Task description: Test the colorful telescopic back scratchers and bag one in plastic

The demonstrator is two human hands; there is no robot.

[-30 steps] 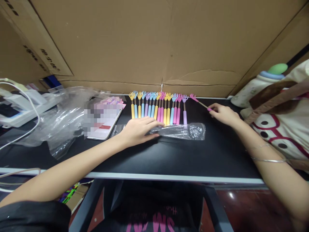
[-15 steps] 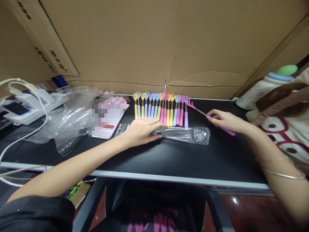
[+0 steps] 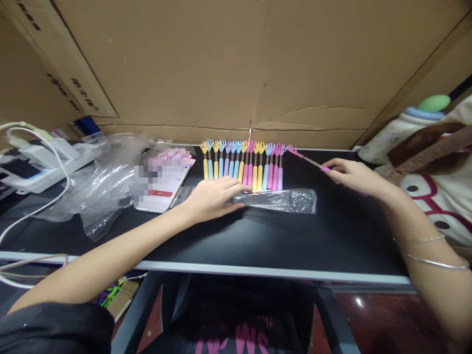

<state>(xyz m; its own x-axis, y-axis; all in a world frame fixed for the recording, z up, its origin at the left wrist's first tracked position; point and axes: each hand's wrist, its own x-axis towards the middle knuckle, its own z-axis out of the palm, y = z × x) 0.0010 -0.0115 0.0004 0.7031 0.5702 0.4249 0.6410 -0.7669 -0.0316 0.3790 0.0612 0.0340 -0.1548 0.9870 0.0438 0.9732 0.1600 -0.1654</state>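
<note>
A row of small back scratchers (image 3: pixel 254 177) with yellow, blue, purple and pink handles lies side by side on the black desk, claws toward the cardboard. My left hand (image 3: pixel 216 199) rests over a clear plastic bag (image 3: pixel 283 200) just in front of the row, fingers stretched out; its fingertips are near the handle ends. To the right of the row, my right hand (image 3: pixel 348 173) pinches a pink back scratcher (image 3: pixel 311 161) by its handle. That scratcher's claw points left, close to the end of the row, and most of its handle is hidden by the hand.
A phone (image 3: pixel 162 191) and pink packaging (image 3: pixel 173 157) lie left of the row. Crumpled clear plastic (image 3: pixel 103 177) and a white power strip (image 3: pixel 47 164) with cables are farther left. A bottle (image 3: pixel 391 135) and a fabric bag (image 3: pixel 424 191) stand right. Cardboard (image 3: pixel 236 64) walls the back.
My right hand has moved slightly right, with the pink back scratcher angled differently and its handle less visible. The purple scratcher at the row's end sits closer in line. My left hand stays in place.
</note>
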